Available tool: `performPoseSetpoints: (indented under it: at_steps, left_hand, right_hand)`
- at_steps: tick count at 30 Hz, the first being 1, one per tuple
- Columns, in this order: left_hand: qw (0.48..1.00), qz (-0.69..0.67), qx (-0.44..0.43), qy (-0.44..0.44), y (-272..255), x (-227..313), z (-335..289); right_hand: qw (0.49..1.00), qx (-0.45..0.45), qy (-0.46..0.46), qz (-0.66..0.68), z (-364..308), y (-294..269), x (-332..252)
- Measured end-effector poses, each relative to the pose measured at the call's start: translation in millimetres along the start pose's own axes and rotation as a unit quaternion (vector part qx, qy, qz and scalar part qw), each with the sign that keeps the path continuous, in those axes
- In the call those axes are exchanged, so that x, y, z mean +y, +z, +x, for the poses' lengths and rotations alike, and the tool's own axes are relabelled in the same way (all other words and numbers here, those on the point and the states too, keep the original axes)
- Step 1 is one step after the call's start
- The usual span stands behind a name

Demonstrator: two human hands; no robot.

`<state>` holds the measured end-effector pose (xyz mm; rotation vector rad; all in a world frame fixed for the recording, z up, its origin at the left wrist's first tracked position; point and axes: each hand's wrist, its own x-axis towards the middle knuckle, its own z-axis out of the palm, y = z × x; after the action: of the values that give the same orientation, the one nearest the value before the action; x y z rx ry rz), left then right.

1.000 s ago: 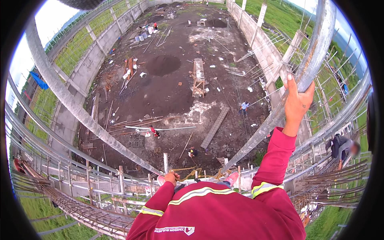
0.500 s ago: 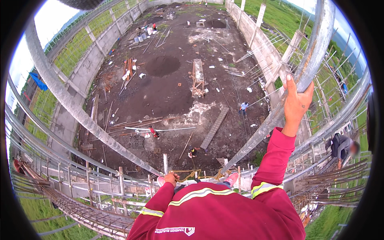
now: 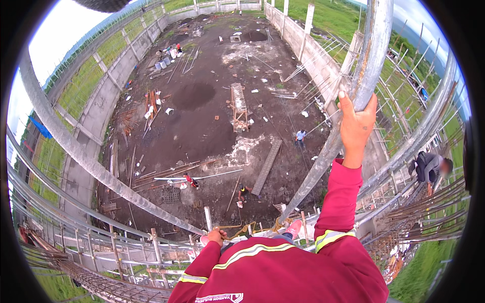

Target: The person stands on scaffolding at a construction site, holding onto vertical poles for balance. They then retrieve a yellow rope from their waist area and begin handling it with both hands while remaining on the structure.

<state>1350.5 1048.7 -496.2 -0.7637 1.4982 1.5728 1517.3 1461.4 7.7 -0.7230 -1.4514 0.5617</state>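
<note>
My right hand (image 3: 356, 123), arm raised in a dark red sleeve with a reflective band, is wrapped round a thick grey metal pipe (image 3: 373, 55) slanting up past it. Low down by my waist, my left hand (image 3: 217, 236) is closed at the end of a yellow-brown rope (image 3: 247, 228). The rope runs from it to the right, around the foot of the right-hand pipe. A second pipe (image 3: 108, 156) slopes down from the upper left to a point beside my left hand. My pink shoe (image 3: 294, 228) shows near the rope.
Far below lies a dark dirt yard (image 3: 187, 131) with planks, a long beam (image 3: 268, 166) and several workers. A concrete wall (image 3: 303, 48) bounds it. Curved-looking scaffold pipes and rebar bundles (image 3: 429, 214) surround me. Close on the right, another person (image 3: 429, 169) bends over the rebar.
The view has turned slightly, so the yard and pipes sit further left. My right hand stays on the pipe and my left on the rope.
</note>
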Motion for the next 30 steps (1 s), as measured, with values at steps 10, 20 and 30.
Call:
performPoseSetpoints:
  at_steps: [10, 20, 30]
  left_hand:
    - [0.999, 0.03, -0.011, 0.009, -6.3, -2.4, 19.5]
    - [0.999, 0.045, -0.012, 0.005, -7.9, 1.4, 15.1]
    - [0.996, 0.073, -0.03, 0.034, -1.0, 7.1, 18.1]
  right_hand:
    - [1.0, -0.003, -0.002, 0.019, -4.2, 2.0, -5.5]
    - [1.0, -0.007, -0.005, -0.001, -5.4, 2.1, -12.0]
    - [1.0, 0.004, -0.023, 0.007, -4.9, 4.0, -10.3]
